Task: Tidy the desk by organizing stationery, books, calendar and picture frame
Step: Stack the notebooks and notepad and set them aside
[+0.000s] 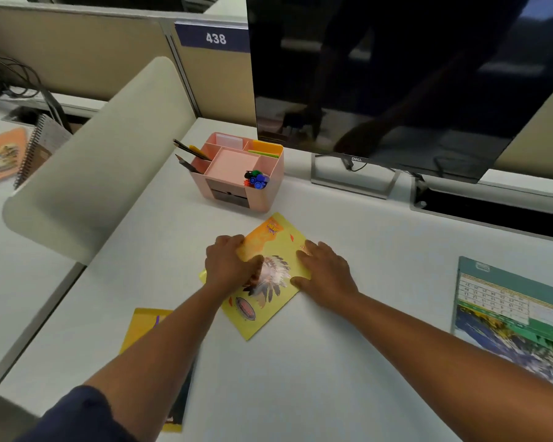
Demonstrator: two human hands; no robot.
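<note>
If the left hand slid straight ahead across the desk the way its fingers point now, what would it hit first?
Most likely the pink organizer. The left hand grips the yellow book at its left edge, fingers aimed up and slightly right toward the organizer's front. Bare desk lies between; depth is hard to judge.

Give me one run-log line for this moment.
left hand: grips yellow book at its left edge | right hand: flat on its right edge | book: flat on desk, askew
</note>
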